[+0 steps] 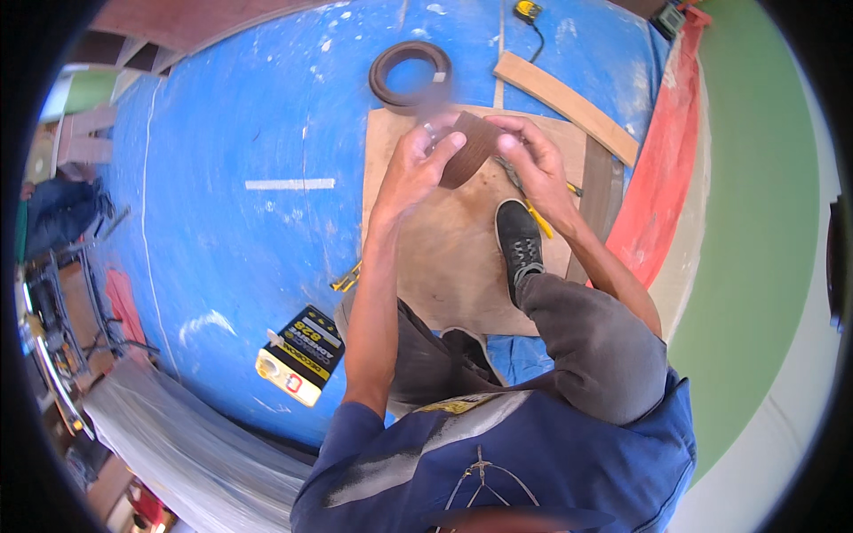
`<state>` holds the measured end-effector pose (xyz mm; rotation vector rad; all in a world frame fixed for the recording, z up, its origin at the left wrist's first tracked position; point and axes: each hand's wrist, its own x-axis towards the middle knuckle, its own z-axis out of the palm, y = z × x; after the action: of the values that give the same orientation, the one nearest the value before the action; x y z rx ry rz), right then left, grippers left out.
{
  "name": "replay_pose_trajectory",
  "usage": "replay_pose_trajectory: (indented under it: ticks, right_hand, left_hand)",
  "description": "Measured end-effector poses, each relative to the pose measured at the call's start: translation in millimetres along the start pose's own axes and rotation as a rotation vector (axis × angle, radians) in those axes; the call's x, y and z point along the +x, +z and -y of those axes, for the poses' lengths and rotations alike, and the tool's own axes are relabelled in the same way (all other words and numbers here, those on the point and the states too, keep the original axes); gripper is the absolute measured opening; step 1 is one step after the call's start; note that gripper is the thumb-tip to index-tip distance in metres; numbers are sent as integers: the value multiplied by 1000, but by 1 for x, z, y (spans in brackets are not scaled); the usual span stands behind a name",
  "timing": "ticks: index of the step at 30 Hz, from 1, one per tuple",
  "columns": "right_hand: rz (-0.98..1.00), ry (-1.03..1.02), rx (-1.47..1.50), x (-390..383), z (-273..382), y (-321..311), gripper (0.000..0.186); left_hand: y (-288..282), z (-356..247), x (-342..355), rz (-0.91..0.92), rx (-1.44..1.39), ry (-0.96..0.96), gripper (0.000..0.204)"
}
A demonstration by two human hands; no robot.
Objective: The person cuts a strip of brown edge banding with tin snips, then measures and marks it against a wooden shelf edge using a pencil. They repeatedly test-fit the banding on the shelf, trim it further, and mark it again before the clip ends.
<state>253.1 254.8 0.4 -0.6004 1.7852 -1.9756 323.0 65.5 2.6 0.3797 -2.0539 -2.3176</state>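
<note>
Between my two hands, above a plywood sheet [426, 258], is a small dark brown wood-grain piece [475, 153]. My left hand [410, 171] pinches its left side, thumb on the face and fingers behind. My right hand [539, 169] is closed at its right edge, the thumb tip against it; some fingers are hidden or blurred. Just beyond my hands lies a coil of dark brown edging strip [384, 78], partly smeared by blur. A yellow-handled tool [538, 219] rests on the plywood below my right hand, its upper part mostly hidden by that hand.
Blue sheeting [231, 231] covers the floor. A black-and-yellow adhesive can [302, 355] lies left of my legs, near another yellow tool [346, 278]. A light wooden strip [569, 102], dark board [601, 191] and tape measure [527, 11] lie ahead and right. Red sheeting [662, 186] borders the green wall.
</note>
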Motion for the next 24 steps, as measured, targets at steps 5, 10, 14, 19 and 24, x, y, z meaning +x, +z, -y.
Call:
replay_pose_trajectory:
  ticks: [5, 10, 14, 19, 24]
  right_hand:
    - [-111, 34, -21, -2, 3, 0, 25]
    - [-126, 26, -155, -7, 3, -7, 21]
    - [-115, -7, -125, -3, -5, -6, 20]
    - [-47, 97, 7, 5, -8, -7, 21]
    - [-21, 145, -63, 12, -14, -10, 19]
  left_hand:
    - [15, 4, 2, 33, -65, 12, 33]
    - [25, 7, -3, -6, -63, -20, 31]
    - [25, 10, -4, -50, -32, -40, 32]
    - [20, 9, -4, -74, 7, -43, 34]
    - [22, 7, -2, -127, 78, 12, 31]
